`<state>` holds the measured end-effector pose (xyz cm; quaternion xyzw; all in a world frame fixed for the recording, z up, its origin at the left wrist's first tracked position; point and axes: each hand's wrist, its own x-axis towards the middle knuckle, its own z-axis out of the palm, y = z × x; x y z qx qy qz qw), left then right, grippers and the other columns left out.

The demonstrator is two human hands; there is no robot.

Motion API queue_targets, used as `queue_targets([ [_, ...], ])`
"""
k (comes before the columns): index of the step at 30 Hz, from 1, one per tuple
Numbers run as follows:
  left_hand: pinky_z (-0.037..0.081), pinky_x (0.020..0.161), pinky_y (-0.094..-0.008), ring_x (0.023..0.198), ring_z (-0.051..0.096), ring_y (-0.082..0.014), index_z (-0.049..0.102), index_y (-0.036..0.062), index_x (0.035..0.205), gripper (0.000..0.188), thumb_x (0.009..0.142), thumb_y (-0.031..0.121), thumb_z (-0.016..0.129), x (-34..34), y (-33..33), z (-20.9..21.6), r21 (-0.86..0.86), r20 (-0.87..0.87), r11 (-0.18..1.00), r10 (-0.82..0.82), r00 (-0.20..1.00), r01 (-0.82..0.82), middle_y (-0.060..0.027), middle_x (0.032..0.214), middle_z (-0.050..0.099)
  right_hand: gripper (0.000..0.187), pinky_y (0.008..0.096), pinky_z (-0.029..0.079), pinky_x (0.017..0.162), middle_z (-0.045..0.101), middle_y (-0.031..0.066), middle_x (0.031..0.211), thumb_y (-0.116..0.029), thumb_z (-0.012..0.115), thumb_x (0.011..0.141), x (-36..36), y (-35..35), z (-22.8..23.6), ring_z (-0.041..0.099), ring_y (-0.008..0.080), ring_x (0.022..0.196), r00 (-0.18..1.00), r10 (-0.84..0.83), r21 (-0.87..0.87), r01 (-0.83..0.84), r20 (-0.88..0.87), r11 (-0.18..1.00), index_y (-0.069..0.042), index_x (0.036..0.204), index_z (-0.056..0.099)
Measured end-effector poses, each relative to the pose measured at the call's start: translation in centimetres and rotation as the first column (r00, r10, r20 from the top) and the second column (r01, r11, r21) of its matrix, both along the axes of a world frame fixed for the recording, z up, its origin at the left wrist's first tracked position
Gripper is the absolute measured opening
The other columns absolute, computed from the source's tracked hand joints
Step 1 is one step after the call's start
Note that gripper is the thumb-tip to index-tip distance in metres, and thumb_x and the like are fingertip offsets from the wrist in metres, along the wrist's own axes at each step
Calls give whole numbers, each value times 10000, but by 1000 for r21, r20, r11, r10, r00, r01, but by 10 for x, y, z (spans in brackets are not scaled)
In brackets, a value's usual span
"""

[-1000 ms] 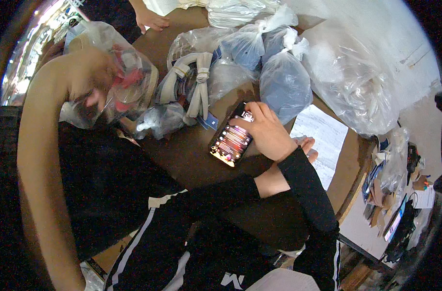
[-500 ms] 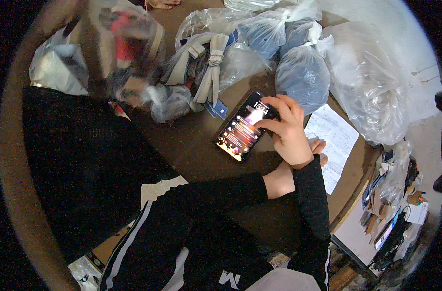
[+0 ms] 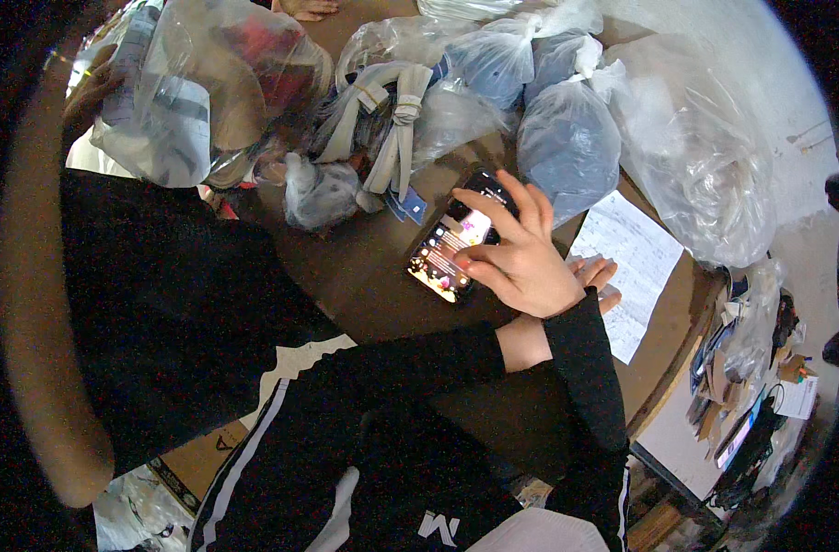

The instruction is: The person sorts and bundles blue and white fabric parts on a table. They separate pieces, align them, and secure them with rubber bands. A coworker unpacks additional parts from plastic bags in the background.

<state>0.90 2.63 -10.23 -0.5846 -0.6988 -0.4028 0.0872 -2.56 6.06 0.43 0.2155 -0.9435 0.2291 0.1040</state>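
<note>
A lit smartphone (image 3: 435,276) lies screen up on the brown table. Spread over its upper part is my right hand (image 3: 520,253), open, with the thumb at the screen and the other fingers across the top end. My left hand (image 3: 596,276) passes beneath the right wrist, and most of it is hidden there. Its visible fingers are stretched out and apart over the left edge of a handwritten white sheet (image 3: 636,253). Neither hand holds anything.
Clear bags with dark contents (image 3: 567,152) stand behind the phone, beside tied pale straps (image 3: 401,129) and a small blue card (image 3: 408,206). A dark-sleeved person (image 3: 180,304) at left is by a large clear bag (image 3: 175,120). Another hand (image 3: 307,7) rests at the far edge.
My right hand has shifted left and slightly down across the phone, thumb lower on the screen. At left, the large clear bag beside the other person has moved.
</note>
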Motion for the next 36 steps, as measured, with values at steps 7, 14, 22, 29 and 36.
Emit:
queue_targets([
  [7,228,1116,-518,1384,291,-359,517,122,1298,486,889,370,430,-4,-2,-3,-40,-26,999,7,1000,-8,-194,1492,322,323,581,109,1117,345,74,1481,-398,549,897,-6,-11,-15,182,386,1400,993,-89,-72,84,-81,994,-152,1014,723],
  [14,223,1119,-513,1385,289,-360,518,119,1296,481,893,364,425,-1,1,-10,-6,-95,998,54,994,-54,-196,1493,321,321,591,117,1113,348,70,1477,-404,579,881,1,-1,-4,184,384,1399,997,-68,-13,67,-22,998,-139,977,734],
  [22,241,1110,-513,1378,303,-359,499,130,1313,475,902,356,426,-8,-3,-10,2,-144,999,47,988,-47,-190,1491,327,332,610,136,1101,335,105,1480,-441,607,855,-2,-6,-3,206,399,1389,997,-48,-29,47,-67,998,-196,1058,702],
  [29,260,1101,-514,1371,319,-359,480,141,1331,472,910,350,427,-11,-4,-9,20,-175,999,44,984,-41,-184,1489,333,280,609,158,1084,431,71,1417,-394,640,835,3,-5,1,225,387,1381,997,31,-84,-36,-65,996,-136,885,736],
  [36,279,1091,-515,1364,334,-358,461,153,1348,471,919,343,428,-13,-5,-9,29,-197,999,38,980,-33,-179,1487,339,368,623,95,1107,313,105,1491,-451,543,894,-5,-14,-16,161,401,1406,997,-60,53,63,-56,997,-205,1136,668],
])
